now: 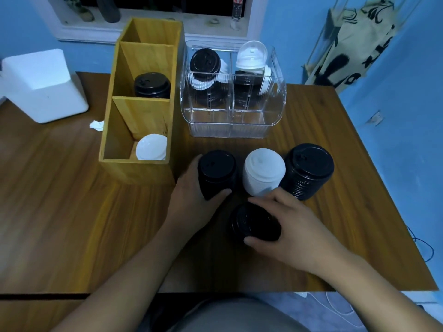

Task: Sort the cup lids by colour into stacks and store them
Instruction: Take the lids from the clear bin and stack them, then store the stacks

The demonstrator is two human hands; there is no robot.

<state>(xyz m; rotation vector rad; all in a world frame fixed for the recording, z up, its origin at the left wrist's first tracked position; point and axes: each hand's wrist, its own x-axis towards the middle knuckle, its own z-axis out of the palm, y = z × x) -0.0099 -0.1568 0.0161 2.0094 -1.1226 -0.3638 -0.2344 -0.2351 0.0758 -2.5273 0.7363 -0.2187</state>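
Seen from above, two stacks of black lids are gripped on a wooden desk (pixel 72 224): the left hand (pixel 191 195) is wrapped around an upright black stack (pixel 217 172), the right hand (pixel 294 226) around a lower black stack (pixel 254 222). Merging them appears to be the step underway. A white stack (pixel 262 174) and a taller black stack (pixel 308 170) stand just behind, crowding any lift towards the wooden organiser (pixel 141 101) or clear bin (pixel 232 109)

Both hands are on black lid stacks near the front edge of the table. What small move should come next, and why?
Probably lift the right hand with its black stack onto the black stack in the left hand: same colour, side by side, both gripped, and the wooden organiser already keeps black and white apart.
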